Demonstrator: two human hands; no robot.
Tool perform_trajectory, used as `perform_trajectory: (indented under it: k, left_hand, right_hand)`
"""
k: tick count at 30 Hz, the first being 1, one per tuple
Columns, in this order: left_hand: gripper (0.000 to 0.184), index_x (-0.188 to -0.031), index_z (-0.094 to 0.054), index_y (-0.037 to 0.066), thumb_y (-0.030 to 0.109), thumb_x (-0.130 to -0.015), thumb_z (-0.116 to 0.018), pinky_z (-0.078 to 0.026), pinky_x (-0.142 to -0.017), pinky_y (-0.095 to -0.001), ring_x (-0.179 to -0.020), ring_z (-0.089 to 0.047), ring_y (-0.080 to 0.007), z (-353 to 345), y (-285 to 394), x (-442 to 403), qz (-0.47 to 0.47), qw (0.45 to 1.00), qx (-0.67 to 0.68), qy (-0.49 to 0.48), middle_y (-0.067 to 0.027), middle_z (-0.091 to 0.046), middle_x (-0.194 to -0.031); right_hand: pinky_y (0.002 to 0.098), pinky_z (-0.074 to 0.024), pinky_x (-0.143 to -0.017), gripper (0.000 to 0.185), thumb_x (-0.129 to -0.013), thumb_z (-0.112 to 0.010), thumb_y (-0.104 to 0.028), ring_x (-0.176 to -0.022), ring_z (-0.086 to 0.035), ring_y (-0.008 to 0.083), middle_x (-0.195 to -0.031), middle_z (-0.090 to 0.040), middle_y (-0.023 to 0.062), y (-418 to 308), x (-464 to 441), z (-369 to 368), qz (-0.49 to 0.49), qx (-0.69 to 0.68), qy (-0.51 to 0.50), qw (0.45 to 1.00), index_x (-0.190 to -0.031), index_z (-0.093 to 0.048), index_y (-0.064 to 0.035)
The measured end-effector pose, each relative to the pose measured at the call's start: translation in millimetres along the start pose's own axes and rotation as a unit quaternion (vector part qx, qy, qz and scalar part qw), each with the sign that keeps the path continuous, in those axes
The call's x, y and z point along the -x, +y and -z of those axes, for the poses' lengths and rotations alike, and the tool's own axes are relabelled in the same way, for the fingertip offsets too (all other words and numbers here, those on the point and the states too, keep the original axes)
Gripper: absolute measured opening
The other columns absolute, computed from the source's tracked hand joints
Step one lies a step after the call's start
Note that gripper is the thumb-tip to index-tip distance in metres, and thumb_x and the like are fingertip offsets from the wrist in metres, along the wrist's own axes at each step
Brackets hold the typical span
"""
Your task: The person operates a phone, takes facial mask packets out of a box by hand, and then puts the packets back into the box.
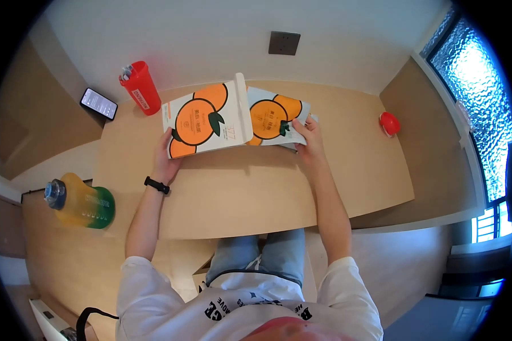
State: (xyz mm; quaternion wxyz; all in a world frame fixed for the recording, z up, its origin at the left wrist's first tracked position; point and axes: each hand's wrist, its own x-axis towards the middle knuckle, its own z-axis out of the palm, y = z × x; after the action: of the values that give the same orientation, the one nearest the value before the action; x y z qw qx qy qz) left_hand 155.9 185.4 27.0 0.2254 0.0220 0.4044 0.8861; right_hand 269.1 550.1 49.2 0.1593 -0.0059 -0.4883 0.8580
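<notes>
A white cardboard box (pixel 183 111) printed with orange fruit and green leaves is held above the desk, its long flap standing up at the right end. My left hand (pixel 166 158), with a black band on the wrist, grips the box at its lower left corner. My right hand (pixel 311 139) pinches the right edge of a white packaging bag (pixel 274 116) with the same orange print. The bag's left end meets the box's flap end; whether part of it lies inside the box I cannot tell. The bag looks flattish and creased near my fingers.
On the desk (pixel 239 199) stand a red cup (pixel 144 91) with items in it and a phone (pixel 99 104), at the back left. A small red object (pixel 389 123) lies at the right. A yellow-green jug (pixel 82 202) stands left. A wooden panel (pixel 432 131) borders the right side.
</notes>
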Motion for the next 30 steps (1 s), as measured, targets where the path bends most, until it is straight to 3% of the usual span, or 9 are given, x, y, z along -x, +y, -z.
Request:
perform_trajectory:
  k: [7, 13, 18, 23, 24, 25, 26, 29, 30]
  left_hand:
    - [0.049, -0.139, -0.048, 0.009, 0.04, -0.101, -0.047, -0.043, -0.103, -0.0385, -0.123, -0.055, -0.0207, 5.5, 4.2, 0.7, 0.01, 0.996, 0.087, -0.01, -0.0067, -0.057, -0.137]
    - [0.048, -0.139, -0.047, 0.009, 0.039, -0.101, -0.047, -0.043, -0.102, -0.0403, -0.123, -0.055, -0.0223, 0.6, 4.0, 2.4, 0.025, 0.996, 0.078, -0.019, -0.0076, -0.057, -0.138]
    - [0.048, -0.14, -0.046, 0.008, 0.035, -0.101, -0.049, -0.043, -0.103, -0.04, -0.124, -0.055, -0.0219, -0.1, 2.6, 1.0, 0.025, 0.996, 0.081, -0.032, -0.0082, -0.057, -0.138]
    - [0.047, -0.139, -0.046, 0.005, 0.031, -0.101, -0.052, -0.043, -0.104, -0.0362, -0.124, -0.055, -0.0192, -10.2, -7.1, 6.7, -0.024, 0.989, -0.136, -0.043, -0.0084, -0.057, -0.135]
    - [0.047, -0.138, -0.046, 0.004, 0.031, -0.101, -0.052, -0.043, -0.104, -0.0354, -0.124, -0.055, -0.0186, -14.2, -10.0, 7.4, -0.048, 0.98, -0.187, -0.049, -0.0083, -0.057, -0.134]
    - [0.046, -0.137, -0.047, 0.004, 0.032, -0.101, -0.052, -0.043, -0.104, -0.0344, -0.123, -0.055, -0.0177, -21.1, -9.0, 11.7, -0.058, 0.977, -0.201, -0.043, -0.008, -0.057, -0.134]
    - [0.046, -0.138, -0.047, 0.005, 0.032, -0.101, -0.052, -0.043, -0.104, -0.0347, -0.124, -0.055, -0.0178, -17.4, -8.1, 11.3, -0.046, 0.983, -0.178, -0.027, -0.0078, -0.057, -0.134]
    - [0.048, -0.139, -0.047, 0.007, 0.035, -0.1, -0.052, -0.043, -0.104, -0.0357, -0.124, -0.055, -0.0194, 2.3, -9.6, 1.7, -0.014, 0.998, -0.062, -0.001, -0.0063, -0.058, -0.134]
    - [0.047, -0.138, -0.048, 0.008, 0.035, -0.1, -0.052, -0.044, -0.103, -0.0358, -0.123, -0.055, -0.02, 2.9, -7.7, 1.2, -0.016, 1.0, -0.004, -0.016, -0.0063, -0.058, -0.133]
  right_hand:
    - [0.0105, -0.0434, -0.051, 0.014, -0.095, -0.063, -0.008, -0.07, -0.061, 0.0, -0.093, -0.067, -0.0014, -12.7, -5.0, 18.8, 0.024, -0.138, 0.057, 0.988, -0.109, -0.062, -0.0058]
    - [0.0159, -0.0509, -0.06, 0.018, -0.095, -0.064, -0.008, -0.08, -0.066, 0.006, -0.099, -0.069, 0.0023, -7.8, -1.6, 15.1, -0.012, -0.161, -0.039, 0.986, -0.112, -0.062, -0.0057]
    - [0.0267, -0.0561, -0.076, 0.024, -0.096, -0.062, -0.009, -0.089, -0.068, 0.0124, -0.105, -0.069, 0.0042, -7.6, 4.2, -6.8, -0.016, -0.028, -0.029, 0.999, -0.119, -0.06, -0.0031]
    - [0.0285, -0.0539, -0.081, 0.023, -0.097, -0.058, -0.008, -0.093, -0.066, 0.0123, -0.106, -0.068, 0.0055, 7.5, 6.4, -5.6, -0.022, 0.18, -0.109, 0.977, -0.119, -0.06, -0.0014]
    - [0.0278, -0.0515, -0.078, 0.025, -0.097, -0.058, -0.008, -0.089, -0.062, 0.0112, -0.101, -0.066, 0.0045, -3.3, 28.5, -49.1, -0.059, 0.166, -0.052, 0.983, -0.12, -0.06, -0.0006]
    - [0.0271, -0.0498, -0.075, 0.027, -0.096, -0.058, -0.009, -0.085, -0.059, 0.0108, -0.095, -0.063, 0.0036, 11.3, 23.5, -44.2, 0.06, 0.314, -0.138, 0.938, -0.122, -0.059, -0.0001]
    - [0.0264, -0.048, -0.072, 0.03, -0.095, -0.058, -0.009, -0.08, -0.055, 0.0104, -0.089, -0.06, 0.0028, 23.6, 18.3, -37.7, 0.177, 0.447, -0.217, 0.85, -0.124, -0.057, 0.0004]
    - [0.0302, -0.048, -0.068, 0.032, -0.093, -0.063, -0.016, -0.077, -0.056, 0.0187, -0.08, -0.055, 0.0072, 23.3, 27.0, -43.0, 0.083, 0.424, -0.213, 0.876, -0.121, -0.056, -0.0027]
    - [0.0306, -0.0478, -0.068, 0.033, -0.093, -0.063, -0.017, -0.075, -0.055, 0.0192, -0.079, -0.053, 0.0065, 19.1, 26.8, -46.3, 0.094, 0.439, -0.154, 0.88, -0.122, -0.056, -0.0027]
